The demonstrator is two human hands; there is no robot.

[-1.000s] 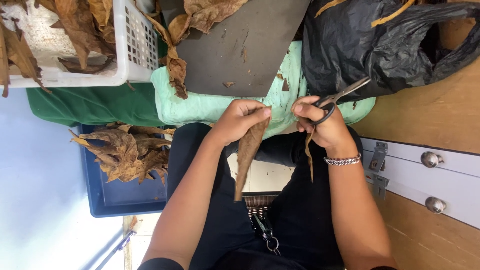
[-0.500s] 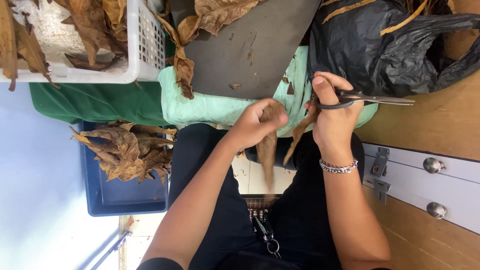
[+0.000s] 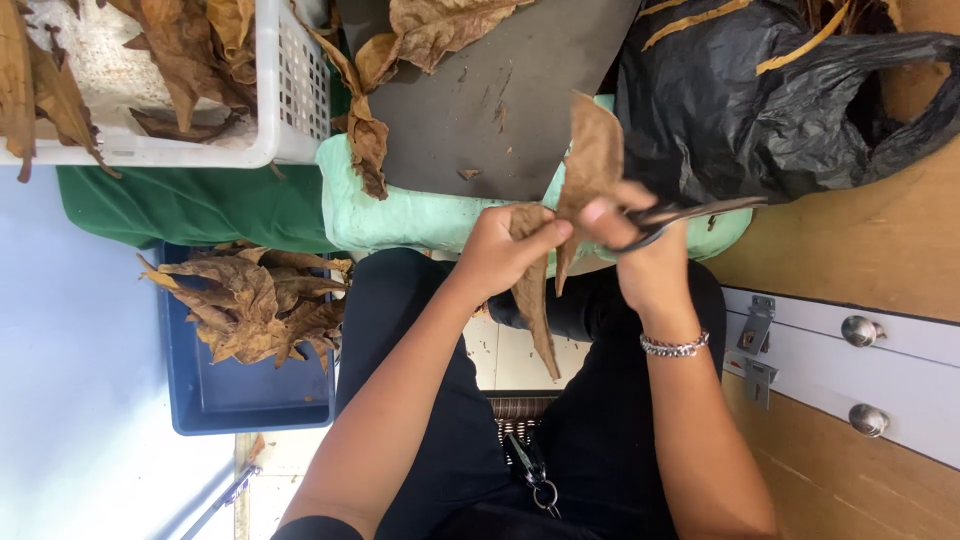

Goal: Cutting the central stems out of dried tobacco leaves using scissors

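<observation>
Brown dried leaf point(image 3: 590, 160) stands raised above the right hand point(image 3: 640, 250), which grips it together with scissors point(image 3: 690, 213); earlier it hung lower. Left hand point(image 3: 505, 250) pinches a leaf strip point(image 3: 530, 290) hanging below.

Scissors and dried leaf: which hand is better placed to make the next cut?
Right. The right hand already holds the scissors, blades pointing away beside the upper leaf piece. The left hand has its grip pinched on the leaf strip, so it looks suited only to steadying.
</observation>
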